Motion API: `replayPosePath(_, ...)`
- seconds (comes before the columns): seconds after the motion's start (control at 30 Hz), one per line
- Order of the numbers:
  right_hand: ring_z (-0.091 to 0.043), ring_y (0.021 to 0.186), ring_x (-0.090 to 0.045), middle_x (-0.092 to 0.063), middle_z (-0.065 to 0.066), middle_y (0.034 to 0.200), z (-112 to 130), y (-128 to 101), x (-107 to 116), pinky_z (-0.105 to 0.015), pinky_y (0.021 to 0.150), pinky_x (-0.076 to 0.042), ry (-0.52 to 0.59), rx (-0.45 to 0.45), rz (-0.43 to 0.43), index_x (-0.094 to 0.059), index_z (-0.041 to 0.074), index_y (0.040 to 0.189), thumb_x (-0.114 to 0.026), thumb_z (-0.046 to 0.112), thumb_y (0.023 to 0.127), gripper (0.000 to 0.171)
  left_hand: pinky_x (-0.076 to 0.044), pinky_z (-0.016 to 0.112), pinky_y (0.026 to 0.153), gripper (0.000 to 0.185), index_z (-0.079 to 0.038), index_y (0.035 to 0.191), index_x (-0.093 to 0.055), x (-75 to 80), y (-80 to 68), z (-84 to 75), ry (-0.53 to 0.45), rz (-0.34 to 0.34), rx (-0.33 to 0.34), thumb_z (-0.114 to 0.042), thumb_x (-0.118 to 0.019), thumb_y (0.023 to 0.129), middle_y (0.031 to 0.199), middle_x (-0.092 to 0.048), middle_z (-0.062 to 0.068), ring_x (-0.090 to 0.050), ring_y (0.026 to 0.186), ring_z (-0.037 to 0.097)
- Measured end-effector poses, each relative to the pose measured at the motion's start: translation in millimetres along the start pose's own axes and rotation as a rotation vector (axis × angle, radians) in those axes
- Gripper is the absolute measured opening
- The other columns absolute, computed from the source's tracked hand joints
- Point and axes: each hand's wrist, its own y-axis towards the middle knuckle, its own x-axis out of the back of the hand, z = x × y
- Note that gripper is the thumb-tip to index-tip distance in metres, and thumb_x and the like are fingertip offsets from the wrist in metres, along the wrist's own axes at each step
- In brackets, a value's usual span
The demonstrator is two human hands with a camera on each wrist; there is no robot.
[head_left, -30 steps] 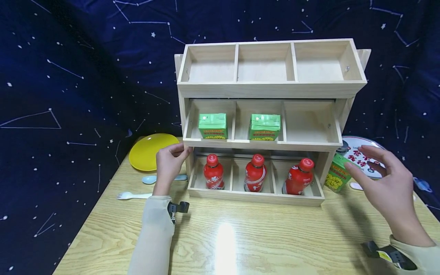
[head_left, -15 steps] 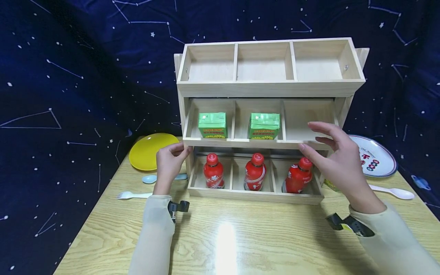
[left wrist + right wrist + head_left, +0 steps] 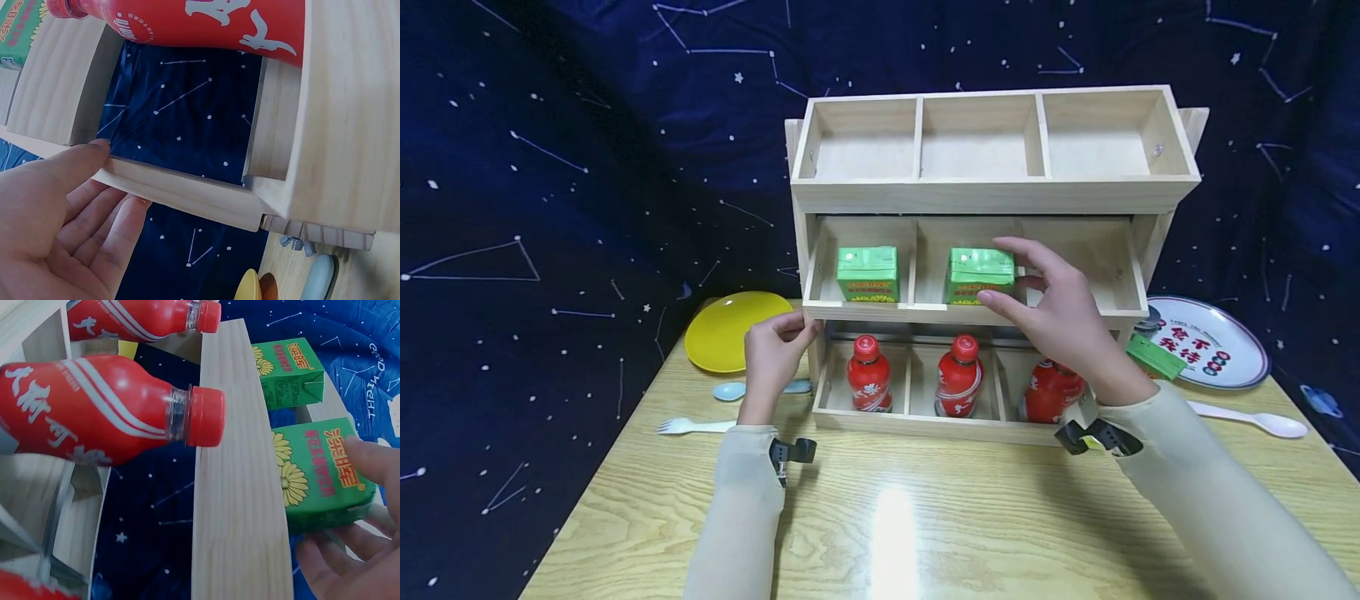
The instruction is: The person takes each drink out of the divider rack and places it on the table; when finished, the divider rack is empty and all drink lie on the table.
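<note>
My left hand [image 3: 772, 358] pinches the left upright of the wooden shelf rack [image 3: 992, 198]; in the left wrist view the thumb lies on one side of the wood [image 3: 187, 190], the fingers on the other. At the middle tier, my right hand [image 3: 1060, 308] holds the green drink carton [image 3: 973, 271] in the centre compartment, thumb on its front and fingers round its right side. The right wrist view shows this carton [image 3: 322, 469] with the thumb on its printed face. Another green drink carton [image 3: 868, 273] stands in the left compartment.
Red bottles [image 3: 957, 379] stand in the bottom tier, the right one leaning. A third green carton [image 3: 1156, 357] is beside the rack, near a white printed plate [image 3: 1232, 333] and a white spoon [image 3: 1273, 423]. Leftward are a yellow plate [image 3: 722, 333], blue spoon [image 3: 728, 391] and white fork [image 3: 681, 426].
My right hand has moved left from beside the third carton, across the right compartment, to the middle carton and now holds it. My left hand stays on the rack's upright.
</note>
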Motion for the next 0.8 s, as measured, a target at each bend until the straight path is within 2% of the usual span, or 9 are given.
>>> replayPosePath(0.13, -0.015, 0.097, -0.059, -0.061, -0.006, 0.116, -4.6, 2.7, -4.5, -0.013, 0.081, -0.051, 0.006, 0.011, -0.004, -0.054, 0.01, 0.138, -0.079, 0.007, 0.084, 0.059, -0.059, 0.035, 0.075, 0.029, -0.004, 0.108, -0.076, -1.3, -0.4, -0.4, -0.006, 0.008, 0.01, -0.021, -0.08, 0.085, 0.092, -0.075, 0.01, -0.072, 0.081, 0.021)
replayPosePath(0.4, -0.012, 0.098, -0.062, -0.066, -0.006, 0.115, -7.3, 5.7, -11.5, -0.019, 0.086, -0.051, 0.048, 0.137, -0.142, -0.062, 0.002, 0.124, -0.081, -0.005, 0.077, 0.051, -0.059, 0.034, 0.075, 0.029, -0.005, 0.11, -0.076, -1.7, -0.3, -2.9, -0.005, 0.012, 0.019, -0.02, -0.08, 0.085, 0.094, -0.075, 0.01, -0.072, 0.082, 0.021)
replayPosePath(0.57, -0.011, 0.1, -0.063, -0.066, -0.005, 0.116, 8.3, 5.1, -6.6, -0.02, 0.091, -0.051, 0.001, 0.196, -0.225, -0.064, -0.001, 0.121, -0.081, -0.008, 0.075, 0.05, -0.059, 0.034, 0.075, 0.029, -0.005, 0.109, -0.076, -1.7, 0.2, -2.7, -0.011, 0.012, 0.019, -0.021, -0.08, 0.085, 0.094, -0.075, 0.009, -0.072, 0.082, 0.021)
replayPosePath(0.8, -0.009, 0.098, -0.064, -0.069, -0.013, 0.11, 39.8, 0.3, 8.7, -0.019, 0.089, -0.051, -0.04, 0.28, -0.304, -0.066, -0.007, 0.116, -0.082, -0.017, 0.068, 0.052, -0.059, 0.034, 0.074, 0.029, -0.005, 0.108, -0.076, 0.5, -0.2, -1.6, -0.018, 0.007, 0.029, -0.022, -0.08, 0.085, 0.092, -0.075, 0.009, -0.072, 0.081, 0.02)
